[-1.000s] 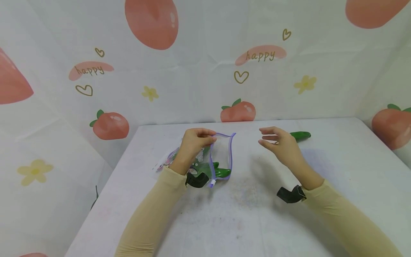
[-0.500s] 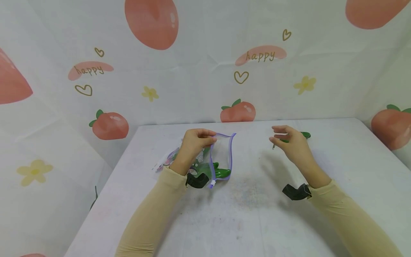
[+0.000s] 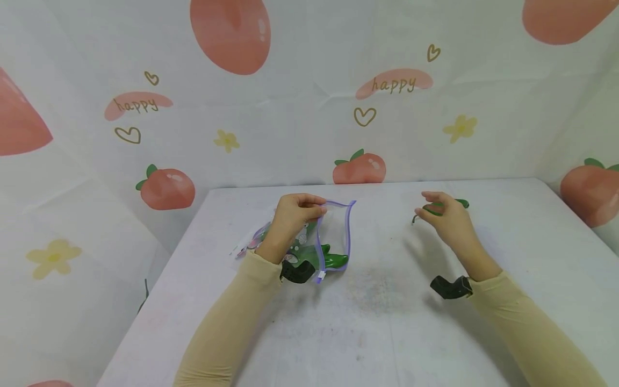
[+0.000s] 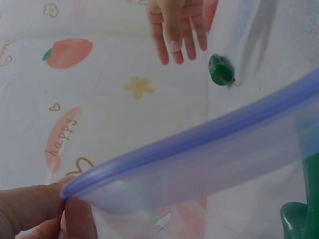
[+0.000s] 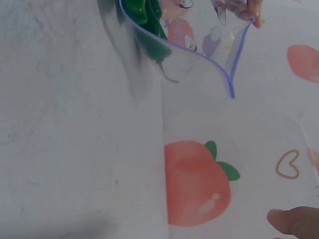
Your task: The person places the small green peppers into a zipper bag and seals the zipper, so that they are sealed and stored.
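Note:
My left hand (image 3: 297, 215) pinches the top edge of a clear zip bag (image 3: 348, 234) with a purple rim, thumb on one side and fingers on the other. The bag's mouth stands apart, and green peppers (image 3: 335, 261) lie inside. Another green pepper (image 3: 463, 203) rests on the table at the back right. My right hand (image 3: 450, 217) overlaps it in the head view, fingers loosely bent and thumb apart. From the left wrist, that hand hangs beside this pepper (image 4: 222, 69) with nothing held. In the right wrist view only its thumb (image 5: 296, 221) shows.
Crumpled clear plastic (image 3: 253, 239) with purple edges and printed patterns lies left of my left hand. A white table (image 3: 367, 333) spreads below, ending at a fruit-printed cloth (image 3: 290, 107) hung behind. Black mounts (image 3: 451, 288) sit on both wrists.
My right hand has moved right, away from the bag and over to the loose pepper, whose stem now shows past the fingers. The left hand and the bag have stayed in place.

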`<state>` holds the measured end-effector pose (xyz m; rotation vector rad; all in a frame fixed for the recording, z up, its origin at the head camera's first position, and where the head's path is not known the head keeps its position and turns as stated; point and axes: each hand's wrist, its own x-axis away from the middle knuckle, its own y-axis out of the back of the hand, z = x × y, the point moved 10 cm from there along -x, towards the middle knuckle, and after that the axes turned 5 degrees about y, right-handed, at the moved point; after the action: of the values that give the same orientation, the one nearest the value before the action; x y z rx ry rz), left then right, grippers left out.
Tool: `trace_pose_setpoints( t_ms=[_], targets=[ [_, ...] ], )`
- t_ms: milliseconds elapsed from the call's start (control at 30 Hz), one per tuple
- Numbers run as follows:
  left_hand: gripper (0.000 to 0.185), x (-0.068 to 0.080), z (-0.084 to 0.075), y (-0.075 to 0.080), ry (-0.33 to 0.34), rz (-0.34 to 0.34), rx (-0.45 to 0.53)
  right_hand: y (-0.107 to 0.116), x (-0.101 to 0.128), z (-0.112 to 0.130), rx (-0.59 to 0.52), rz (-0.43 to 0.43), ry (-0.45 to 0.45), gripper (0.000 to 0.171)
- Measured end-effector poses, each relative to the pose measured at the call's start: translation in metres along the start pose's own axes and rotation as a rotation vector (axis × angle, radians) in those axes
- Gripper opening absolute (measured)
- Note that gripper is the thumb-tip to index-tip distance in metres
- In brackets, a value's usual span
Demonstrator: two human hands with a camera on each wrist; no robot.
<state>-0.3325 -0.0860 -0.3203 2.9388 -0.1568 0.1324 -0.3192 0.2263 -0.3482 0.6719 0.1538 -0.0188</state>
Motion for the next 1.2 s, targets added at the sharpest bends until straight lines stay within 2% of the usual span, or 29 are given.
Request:
trace_pose_setpoints(
  t_ms=[600,1200],
  targets=[
    [0.021,-0.001,0.002,0.001,0.009,-0.006,0.003,-0.005,-0.008,-0.030,0.024,0.063,-0.119,0.074],
    [0.021,-0.001,0.002,-0.002,0.008,0.004,-0.011,-0.001,-0.021,-0.066,0.080,0.039,-0.144,0.073]
  ],
)
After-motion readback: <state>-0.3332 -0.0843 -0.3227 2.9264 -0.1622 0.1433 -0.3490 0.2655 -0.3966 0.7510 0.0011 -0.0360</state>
